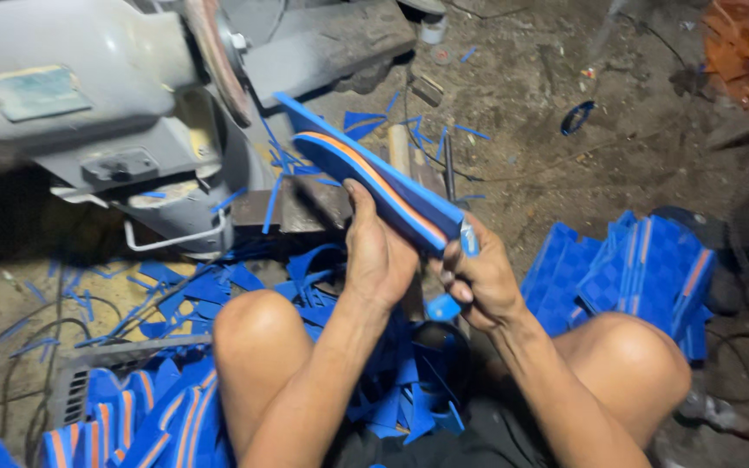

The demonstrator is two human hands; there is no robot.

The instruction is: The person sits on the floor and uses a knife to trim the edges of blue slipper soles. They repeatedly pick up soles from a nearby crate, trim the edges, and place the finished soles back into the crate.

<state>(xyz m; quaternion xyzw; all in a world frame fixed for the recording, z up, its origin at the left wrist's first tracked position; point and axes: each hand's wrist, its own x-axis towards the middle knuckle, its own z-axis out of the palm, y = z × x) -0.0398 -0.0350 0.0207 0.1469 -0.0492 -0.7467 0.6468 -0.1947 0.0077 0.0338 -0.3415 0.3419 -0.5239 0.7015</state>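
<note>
I hold a blue foam sandal sole (366,169) with an orange stripe along its edge, tilted from upper left to lower right, in front of a grey bench grinder (88,104). My left hand (376,251) grips the sole from below near its middle. My right hand (477,276) pinches its near end, with a small blue scrap (442,307) hanging beneath the fingers. The far tip of the sole points toward the grinder's wheel (218,56), apart from it. My bare knees (257,325) are below the hands.
Blue foam trimmings (184,290) litter the dirt floor around the grinder. A stack of blue and orange soles (643,269) lies at the right, more soles (149,425) at the lower left. Cables (36,347) run across the left floor.
</note>
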